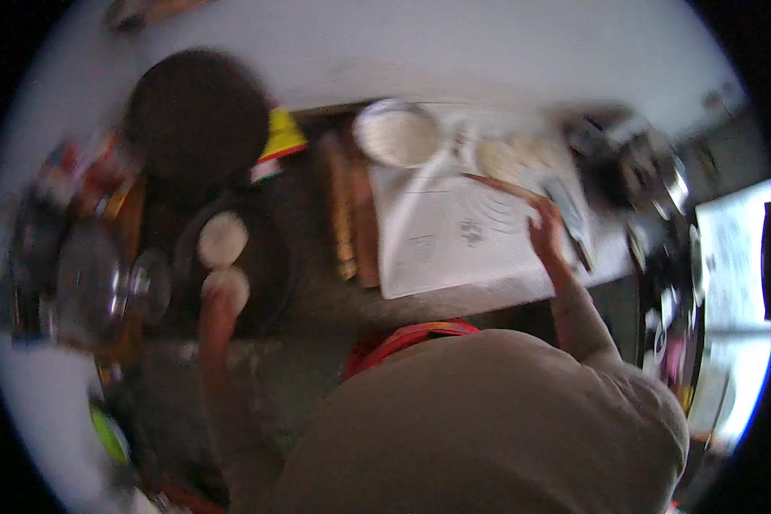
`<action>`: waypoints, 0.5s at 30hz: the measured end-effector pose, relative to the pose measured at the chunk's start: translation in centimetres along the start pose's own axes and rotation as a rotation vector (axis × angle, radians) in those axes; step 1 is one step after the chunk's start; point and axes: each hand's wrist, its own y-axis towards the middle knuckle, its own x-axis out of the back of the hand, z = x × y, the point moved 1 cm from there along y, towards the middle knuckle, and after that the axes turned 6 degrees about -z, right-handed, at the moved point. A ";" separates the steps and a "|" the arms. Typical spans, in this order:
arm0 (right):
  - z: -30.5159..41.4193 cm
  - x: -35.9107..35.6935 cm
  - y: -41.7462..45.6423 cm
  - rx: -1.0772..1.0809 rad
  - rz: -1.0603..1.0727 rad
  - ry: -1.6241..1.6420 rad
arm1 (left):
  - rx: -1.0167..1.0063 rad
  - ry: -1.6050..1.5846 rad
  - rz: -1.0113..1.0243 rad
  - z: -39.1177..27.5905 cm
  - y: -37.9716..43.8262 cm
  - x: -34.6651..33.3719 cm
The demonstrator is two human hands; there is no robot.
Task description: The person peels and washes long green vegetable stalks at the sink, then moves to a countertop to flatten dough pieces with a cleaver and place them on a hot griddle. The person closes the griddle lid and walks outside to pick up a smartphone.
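Two pale round discs, which look like flat dough, lie on a dark round pan (273, 257) at the left. The upper disc (223, 239) is free of my hands. My left hand (218, 315) overlaps the near part of the lower disc (234, 283); blur hides whether its fingers grip or only touch it. Above a white printed sheet (424, 257), my right hand (546, 228) is closed around one end of a slim wooden stick (498, 185), perhaps a thin rolling pin. A knife-like tool (565, 209) lies just right of that hand.
Behind the sheet stand a bowl of pale flour-like stuff (398, 136) and several pale dough pieces (511, 157). A large dark round pan or lid (196, 115) rises at the back left, beside a yellow packet (284, 135). Blurred kitchenware (649, 160) crowds the right side.
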 end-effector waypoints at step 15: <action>-16.8 5.1 -5.6 -0.545 0.242 -0.520 | -0.262 -0.273 0.323 -30.8 15.5 -2.1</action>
